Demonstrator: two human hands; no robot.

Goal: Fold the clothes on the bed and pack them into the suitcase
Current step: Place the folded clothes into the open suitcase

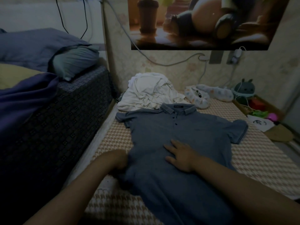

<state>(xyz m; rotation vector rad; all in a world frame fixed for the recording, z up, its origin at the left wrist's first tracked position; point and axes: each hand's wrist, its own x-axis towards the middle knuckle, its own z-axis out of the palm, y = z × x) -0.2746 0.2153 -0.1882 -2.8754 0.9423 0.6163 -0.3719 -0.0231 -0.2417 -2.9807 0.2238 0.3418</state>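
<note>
Polo shirt [186, 127] flat, collar at far end. Right hand [180, 155] spread flat on shirt middle. Left hand [119, 159] at shirt's left edge, fingers hidden, grip unclear, nearest for fold.

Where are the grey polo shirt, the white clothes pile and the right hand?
grey polo shirt [178, 133]: head view, chest below the buttons.
white clothes pile [151, 93]: head view, middle of the heap.
right hand [180, 155]: head view, back of the hand, flat on the shirt.
</note>
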